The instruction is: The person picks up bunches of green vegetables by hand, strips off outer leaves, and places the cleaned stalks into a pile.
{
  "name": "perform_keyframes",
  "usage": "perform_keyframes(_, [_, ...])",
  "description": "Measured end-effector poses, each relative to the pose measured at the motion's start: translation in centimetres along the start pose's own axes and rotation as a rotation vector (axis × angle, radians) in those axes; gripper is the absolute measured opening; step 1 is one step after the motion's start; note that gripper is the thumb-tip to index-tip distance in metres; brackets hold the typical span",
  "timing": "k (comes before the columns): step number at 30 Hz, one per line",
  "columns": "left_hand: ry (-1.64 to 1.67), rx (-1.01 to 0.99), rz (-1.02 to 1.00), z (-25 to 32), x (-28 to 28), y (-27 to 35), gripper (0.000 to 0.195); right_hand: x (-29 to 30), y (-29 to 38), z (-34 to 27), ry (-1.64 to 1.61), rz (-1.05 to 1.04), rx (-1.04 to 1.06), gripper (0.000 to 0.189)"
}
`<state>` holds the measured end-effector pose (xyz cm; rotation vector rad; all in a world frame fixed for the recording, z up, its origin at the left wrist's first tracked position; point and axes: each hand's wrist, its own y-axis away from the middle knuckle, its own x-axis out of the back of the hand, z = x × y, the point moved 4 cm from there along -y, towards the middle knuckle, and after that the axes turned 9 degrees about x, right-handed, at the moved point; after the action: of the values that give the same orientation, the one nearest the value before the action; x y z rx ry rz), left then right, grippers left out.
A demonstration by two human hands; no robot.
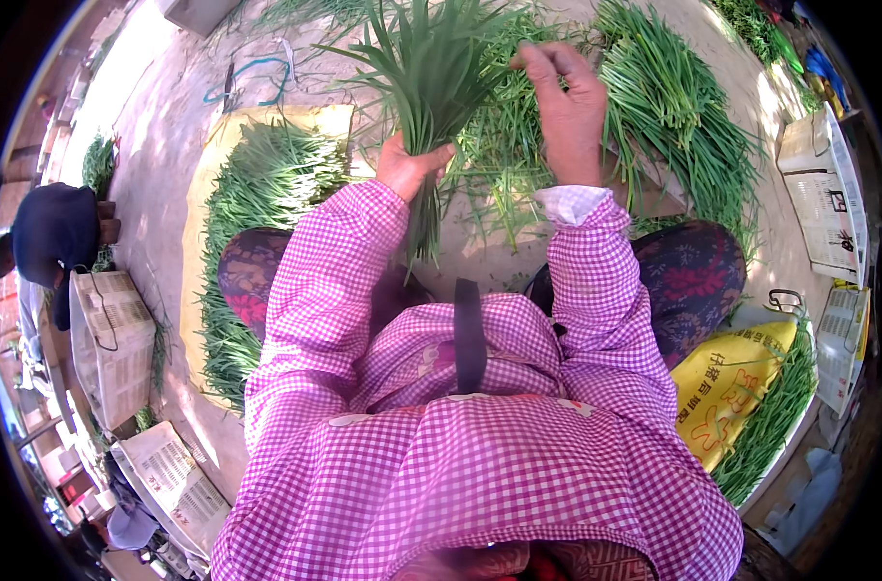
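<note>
My left hand [406, 165] grips a bunch of long green leaves [437, 80], which look like garlic chives, around the stalks; the leaf tips fan out away from me. At the right edge of this fan, my right hand [575, 116] has thumb and forefinger pinched together. Whether a leaf is between those fingertips is unclear. Beyond my left forearm, a dense row of cut chives [281, 174] lies on a yellow sheet [194, 312]. Loose, tangled leaves [506, 160] are strewn between my knees, and a large heap of chives [673, 109] lies past my right hand.
At left are plastic crates [114, 356] and a person in dark clothing [56, 225]. More crates [822, 196] line the right side. A yellow sack [739, 385] bearing writing partly covers greens near my right knee. A blue-green cord [285, 80] lies on the ground ahead.
</note>
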<state>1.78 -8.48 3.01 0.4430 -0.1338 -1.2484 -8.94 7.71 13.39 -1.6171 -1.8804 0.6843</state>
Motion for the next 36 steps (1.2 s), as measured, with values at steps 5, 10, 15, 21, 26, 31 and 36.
perform_keyframes(5, [-0.081,-0.031,0.015,0.6,-0.6,0.8,0.023,-2.1,1.1,-0.9,0.371,-0.136,0.201,0.018])
perform_keyframes(10, [-0.018,-0.044,-0.036,0.2,-0.5,0.5,0.021,-1.8,1.3,0.5,0.17,-0.066,0.085,0.009])
perform_keyframes(15, [0.094,-0.068,-0.152,0.7,-0.6,0.5,0.018,-0.7,1.2,1.2,-0.533,0.132,-0.376,0.006])
perform_keyframes(21, [0.084,-0.155,-0.238,0.8,-0.8,0.7,0.024,-0.7,1.4,2.2,-0.834,0.201,-0.456,0.006])
perform_keyframes(26, [0.122,-0.098,-0.194,1.5,-1.4,1.2,0.015,-0.8,1.6,2.6,-1.149,0.154,-0.52,0.011])
perform_keyframes(31, [0.116,-0.134,-0.221,1.7,-1.6,1.3,0.013,-1.1,1.9,2.6,-1.126,0.232,-0.632,0.015])
perform_keyframes(36, [0.11,-0.142,-0.227,1.5,-1.5,1.3,0.016,-1.4,1.5,0.6,-1.065,0.346,-0.794,0.003])
